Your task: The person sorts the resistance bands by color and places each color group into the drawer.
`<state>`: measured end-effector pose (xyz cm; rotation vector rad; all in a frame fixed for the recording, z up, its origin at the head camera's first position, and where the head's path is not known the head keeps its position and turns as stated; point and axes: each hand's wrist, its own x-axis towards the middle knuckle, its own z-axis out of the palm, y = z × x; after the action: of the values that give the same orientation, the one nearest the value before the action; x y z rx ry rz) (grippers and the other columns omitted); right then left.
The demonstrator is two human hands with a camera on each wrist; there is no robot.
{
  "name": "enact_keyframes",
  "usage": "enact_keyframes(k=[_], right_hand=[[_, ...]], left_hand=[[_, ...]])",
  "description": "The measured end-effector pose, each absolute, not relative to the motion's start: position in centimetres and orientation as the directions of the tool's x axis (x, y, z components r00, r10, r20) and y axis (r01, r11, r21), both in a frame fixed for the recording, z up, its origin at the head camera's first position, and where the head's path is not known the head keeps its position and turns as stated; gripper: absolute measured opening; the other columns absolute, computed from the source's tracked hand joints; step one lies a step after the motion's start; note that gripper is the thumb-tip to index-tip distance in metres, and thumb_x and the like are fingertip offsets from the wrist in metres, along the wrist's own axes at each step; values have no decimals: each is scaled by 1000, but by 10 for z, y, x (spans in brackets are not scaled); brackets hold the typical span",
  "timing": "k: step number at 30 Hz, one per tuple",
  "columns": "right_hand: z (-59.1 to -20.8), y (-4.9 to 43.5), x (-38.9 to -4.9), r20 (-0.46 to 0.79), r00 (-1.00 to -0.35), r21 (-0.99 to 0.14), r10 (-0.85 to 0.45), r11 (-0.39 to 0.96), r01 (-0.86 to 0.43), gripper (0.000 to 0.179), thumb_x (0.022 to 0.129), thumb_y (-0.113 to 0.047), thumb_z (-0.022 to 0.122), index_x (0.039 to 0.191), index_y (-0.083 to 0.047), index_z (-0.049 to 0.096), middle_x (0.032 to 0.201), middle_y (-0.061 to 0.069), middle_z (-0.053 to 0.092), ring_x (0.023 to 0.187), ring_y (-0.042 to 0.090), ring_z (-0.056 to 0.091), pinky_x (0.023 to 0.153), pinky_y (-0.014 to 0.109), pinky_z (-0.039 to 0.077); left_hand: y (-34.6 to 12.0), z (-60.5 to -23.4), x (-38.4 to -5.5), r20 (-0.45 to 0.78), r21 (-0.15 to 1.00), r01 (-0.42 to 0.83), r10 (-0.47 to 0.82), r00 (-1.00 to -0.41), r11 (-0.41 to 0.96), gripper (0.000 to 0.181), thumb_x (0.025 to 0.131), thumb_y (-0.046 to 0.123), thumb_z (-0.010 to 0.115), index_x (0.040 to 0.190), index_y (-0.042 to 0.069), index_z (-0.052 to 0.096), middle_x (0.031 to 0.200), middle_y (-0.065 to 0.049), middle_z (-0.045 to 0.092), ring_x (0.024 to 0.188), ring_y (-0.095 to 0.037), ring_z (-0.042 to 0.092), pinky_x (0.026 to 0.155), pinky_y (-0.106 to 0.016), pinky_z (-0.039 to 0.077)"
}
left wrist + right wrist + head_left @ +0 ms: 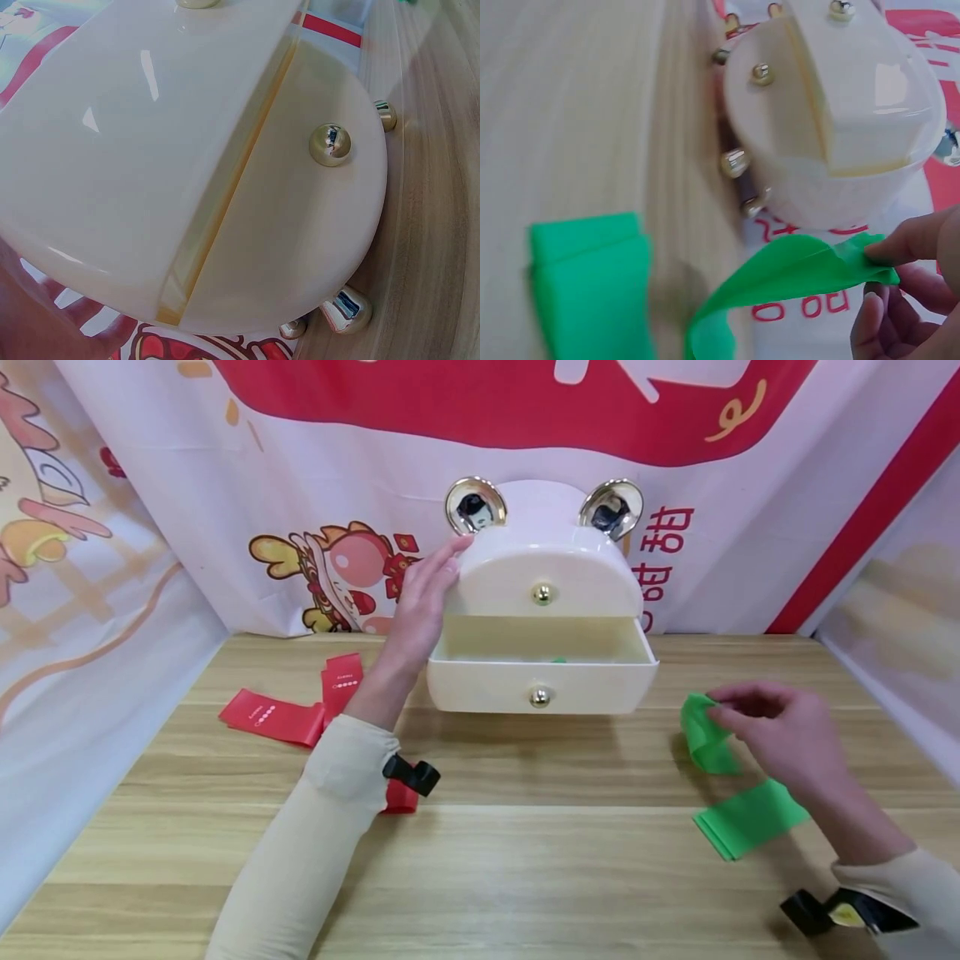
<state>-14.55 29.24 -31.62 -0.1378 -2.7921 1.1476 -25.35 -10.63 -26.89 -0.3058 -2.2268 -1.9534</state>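
A cream frog-shaped drawer box (551,581) stands at the back, its lower drawer (480,685) pulled out. A scrap of green (558,660) shows inside that drawer. My left hand (423,606) rests against the box's left side with its fingers stretched upward; in the left wrist view the fingers (86,311) lie along the box's edge. Off to the right, my right hand (787,735) pinches one end of a green elastic band (705,739) between thumb and fingers. The band's other end hangs down to the tabletop. Just below lies a folded green band (750,818).
Red bands (273,717) with white print lie left of the box, and another red piece (401,797) is partly hidden by my left forearm. The wooden table (540,885) meets a printed cloth backdrop (360,468) behind the box.
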Motion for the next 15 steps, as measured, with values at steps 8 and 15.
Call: enact_keyframes(k=[8,15], right_hand=[[-291,279,-150,113,-972,-821,206,570,25,36,100,-36,73,128,-13,73,96,-26,67,83,3,62,66,16,54],[-272,271,-152,140,-960,-855,242,519,6,38,100,-40,73,131,-19,73,103,-23,69,91,10,61,68,16,54]], left_hand=[[-107,-269,-253,251,960,255,46,-967,117,42,111,42,46,151,45,56,160,-1,37,144,-19,38,116,-51,44],[-106,-270,-252,251,959,255,50,-967,124,41,111,44,45,150,48,56,161,1,36,145,-18,39,115,-51,46]])
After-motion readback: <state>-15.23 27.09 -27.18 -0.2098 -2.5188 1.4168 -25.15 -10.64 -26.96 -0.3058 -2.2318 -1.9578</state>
